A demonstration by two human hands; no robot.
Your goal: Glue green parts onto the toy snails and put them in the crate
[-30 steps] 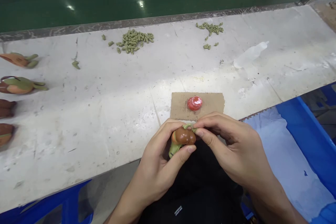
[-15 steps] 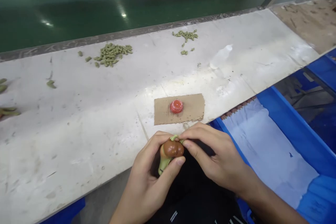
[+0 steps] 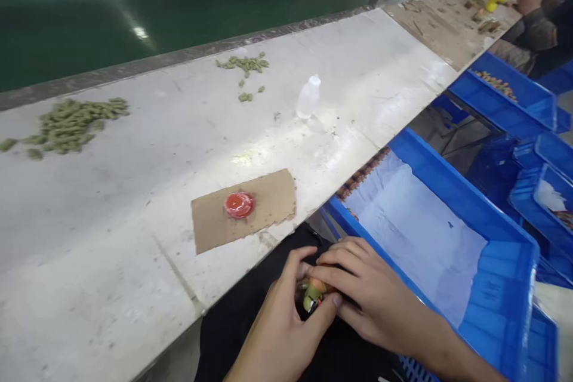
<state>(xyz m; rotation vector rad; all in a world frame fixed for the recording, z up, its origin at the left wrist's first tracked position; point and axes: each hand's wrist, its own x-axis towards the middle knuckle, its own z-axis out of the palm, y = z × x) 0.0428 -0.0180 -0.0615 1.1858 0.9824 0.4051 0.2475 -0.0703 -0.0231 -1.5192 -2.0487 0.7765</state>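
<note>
Because the small orange-and-green moulded figure [image 3: 313, 296] is so small, the left hand [image 3: 286, 325] and right hand [image 3: 371, 301] curl closed around it, gripping it above a dark lap [image 3: 221, 322], beside a blue crate [image 3: 465, 187], while a red cap [image 3: 239, 205] sits apart on its cardboard scrap [image 3: 264, 209].

**Bare left hand [image 3: 280, 334] and right hand [image 3: 371, 304] above black clothing [image 3: 244, 292]**
The slim fingers [image 3: 344, 267] have short nails, the right forearm [image 3: 452, 355] is uncovered, and the black fabric looks plain here.
</note>
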